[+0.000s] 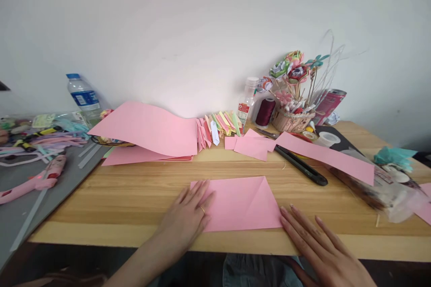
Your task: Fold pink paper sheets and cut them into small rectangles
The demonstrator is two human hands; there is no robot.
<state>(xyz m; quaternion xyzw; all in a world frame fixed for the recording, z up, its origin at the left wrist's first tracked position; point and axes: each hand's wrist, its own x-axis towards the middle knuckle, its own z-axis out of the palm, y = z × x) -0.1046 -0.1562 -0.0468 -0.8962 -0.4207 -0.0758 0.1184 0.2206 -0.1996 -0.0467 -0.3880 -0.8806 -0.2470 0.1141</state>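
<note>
My left hand (189,213), fingers spread, presses the pink paper's (240,204) left edge. My open right hand (318,242) touches its right corner.

Pink paper sheet (240,205), matte and four-sided, lying flat on the wooden table (134,195), near its front edge and roughly parallel to it. A faint diagonal line descends from the far right corner; the right side slants outward.

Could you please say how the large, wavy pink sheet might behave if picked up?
The large sheet would probably feel light, as it looks paper-thin. It would likely flop or bend, since it bows in a wave and its left corner sits raised.
</note>
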